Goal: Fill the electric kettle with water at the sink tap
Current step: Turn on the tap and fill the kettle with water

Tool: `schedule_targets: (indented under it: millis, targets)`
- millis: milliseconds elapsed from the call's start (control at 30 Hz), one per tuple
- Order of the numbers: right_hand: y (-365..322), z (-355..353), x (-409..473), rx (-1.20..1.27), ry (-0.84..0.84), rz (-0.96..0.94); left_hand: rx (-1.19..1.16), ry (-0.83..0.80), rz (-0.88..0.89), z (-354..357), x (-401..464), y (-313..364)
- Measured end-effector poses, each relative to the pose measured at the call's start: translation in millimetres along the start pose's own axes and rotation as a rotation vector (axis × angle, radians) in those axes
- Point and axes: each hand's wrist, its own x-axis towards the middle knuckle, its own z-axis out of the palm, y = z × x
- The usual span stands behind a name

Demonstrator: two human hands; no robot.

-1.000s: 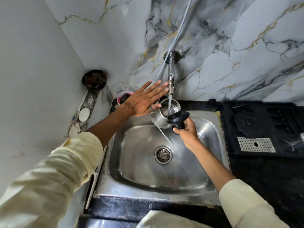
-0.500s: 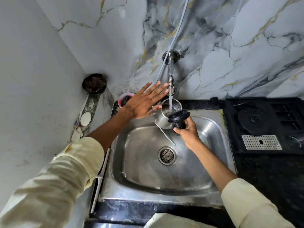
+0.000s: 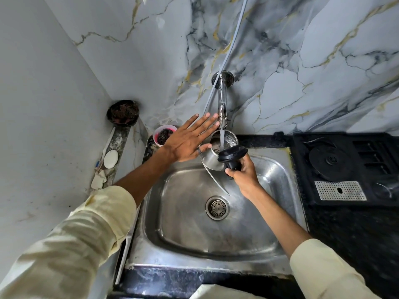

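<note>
Steel sink (image 3: 248, 240) fills the lower centre of the frame. Above its upper rim, the kettle (image 3: 212, 157) sits under the running tap (image 3: 222, 108), lid open. Right hand (image 3: 245, 175) clenches the kettle's black handle; left hand (image 3: 190, 140) is spread flat, grasping nothing.

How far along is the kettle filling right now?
Done: the kettle sits under the tap with its lid open. In hand: water streams into it while the right hand holds its handle; the left hand is spread flat beside the tap. Left: finishing the fill; the level can't be judged.
</note>
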Motion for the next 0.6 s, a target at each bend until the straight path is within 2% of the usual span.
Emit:
schedule_targets:
  millis: [200,600]
  targets:
    - [-10.3,-1.1,3.1,0.019,-0.013,-0.019,-0.275,0.137,-0.128,-1.3,7.5,18.2]
    - [-20.2,-3.0,1.6,0.044,-0.030,0.004,-1.012,0.315,-0.759,-17.2,54.2,39.5]
